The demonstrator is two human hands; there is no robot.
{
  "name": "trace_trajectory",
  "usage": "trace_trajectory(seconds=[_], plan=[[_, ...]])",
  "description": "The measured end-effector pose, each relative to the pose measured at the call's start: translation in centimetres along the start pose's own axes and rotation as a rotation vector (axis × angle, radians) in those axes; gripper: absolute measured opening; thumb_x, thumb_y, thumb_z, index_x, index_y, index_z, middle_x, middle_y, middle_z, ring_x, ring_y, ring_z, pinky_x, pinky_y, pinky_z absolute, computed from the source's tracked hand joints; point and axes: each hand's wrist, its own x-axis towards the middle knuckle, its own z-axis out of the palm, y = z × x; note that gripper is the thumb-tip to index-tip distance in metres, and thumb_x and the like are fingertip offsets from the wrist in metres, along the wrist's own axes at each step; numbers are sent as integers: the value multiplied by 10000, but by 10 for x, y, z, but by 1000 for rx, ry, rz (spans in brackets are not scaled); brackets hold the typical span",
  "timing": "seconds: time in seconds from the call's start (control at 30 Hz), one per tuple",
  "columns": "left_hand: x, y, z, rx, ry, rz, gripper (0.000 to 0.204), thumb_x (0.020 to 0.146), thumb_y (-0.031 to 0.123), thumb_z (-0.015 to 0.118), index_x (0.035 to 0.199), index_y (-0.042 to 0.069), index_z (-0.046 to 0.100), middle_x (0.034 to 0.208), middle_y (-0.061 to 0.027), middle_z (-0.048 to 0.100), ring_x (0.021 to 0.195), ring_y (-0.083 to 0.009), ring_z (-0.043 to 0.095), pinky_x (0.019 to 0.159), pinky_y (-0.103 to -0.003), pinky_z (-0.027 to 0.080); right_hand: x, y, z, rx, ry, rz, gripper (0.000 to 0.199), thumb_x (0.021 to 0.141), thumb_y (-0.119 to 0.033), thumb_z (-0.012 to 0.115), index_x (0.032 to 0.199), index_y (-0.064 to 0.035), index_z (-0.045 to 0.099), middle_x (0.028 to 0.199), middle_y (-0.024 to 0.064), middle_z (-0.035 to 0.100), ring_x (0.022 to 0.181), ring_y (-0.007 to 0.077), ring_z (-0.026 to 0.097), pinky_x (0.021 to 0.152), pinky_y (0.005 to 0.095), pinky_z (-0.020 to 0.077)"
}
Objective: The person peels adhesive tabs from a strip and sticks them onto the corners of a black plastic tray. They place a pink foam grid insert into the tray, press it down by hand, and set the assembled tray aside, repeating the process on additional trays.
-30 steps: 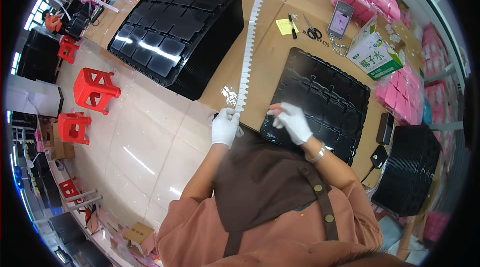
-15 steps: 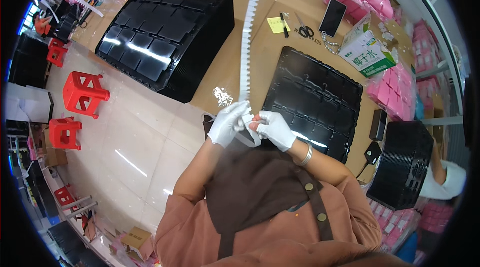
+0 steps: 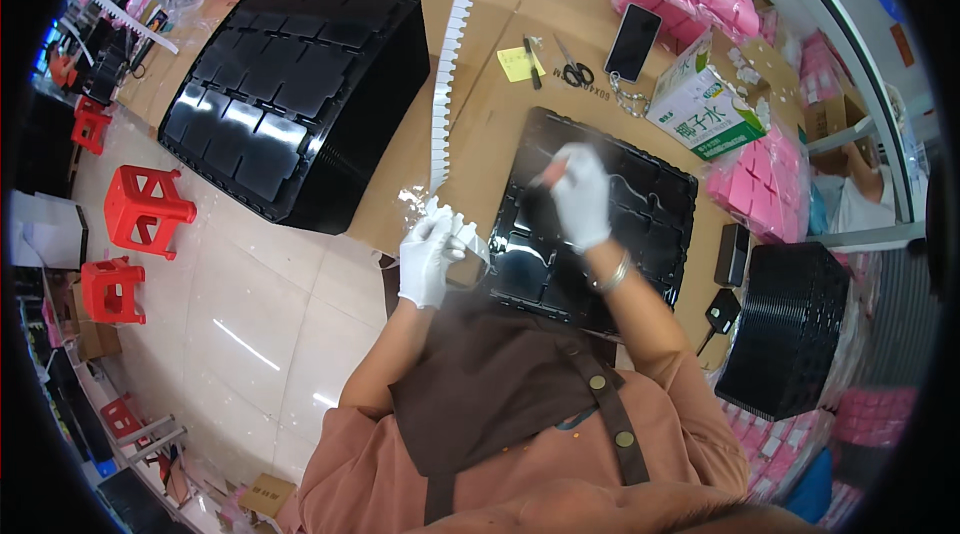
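A long white strip with tabs along its edge (image 3: 455, 64) runs down the table to my left hand (image 3: 428, 259). That gloved hand is closed around its near end, and a loop of the strip curls out beside the fingers. My right hand (image 3: 582, 199), gloved with bare fingertips, is over the left part of a black plastic tray (image 3: 640, 234). Motion smears its fingers, so whether they hold anything cannot be made out. Beyond my left hand lie small white pieces (image 3: 412, 198).
A tall stack of black trays (image 3: 300, 84) stands at the left. Scissors (image 3: 573, 66), a pen (image 3: 532, 64), a yellow note (image 3: 515, 64) and a phone (image 3: 633, 42) lie farther off. A carton (image 3: 705, 109) and pink packages (image 3: 765, 184) are at the right; red stools (image 3: 148, 209) stand on the floor.
My right hand has left the strip and moved right and away, over the black tray. My left hand still grips the strip. The whole view has shifted slightly.
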Motion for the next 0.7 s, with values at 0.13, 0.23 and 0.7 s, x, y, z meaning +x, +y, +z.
trace_trajectory(seconds=[0.13,0.23,0.7], plan=[[-2,5,1,20,27,17,235,939,150,557,1093,-26,537,933,-97,605,616,-88,530,520,-202,426,60,99,2,-518,-55,-92,63,706,-15,581,667,-52,613,799,112,631,753,308,612,691,409,495],[-2,-1,-5,41,48,26,237,933,166,571,1083,-17,555,929,-94,622,649,-95,574,534,-198,453,71,116,18,-582,-200,2,49,710,-30,603,672,-53,622,799,114,630,762,302,623,686,411,499],[-2,-12,-1,182,29,58,235,932,195,571,1051,-7,590,879,-56,625,630,-66,578,538,-190,472,71,95,-5,-294,-191,47,70,692,10,630,698,-19,567,775,144,575,753,312,597,684,368,482]])
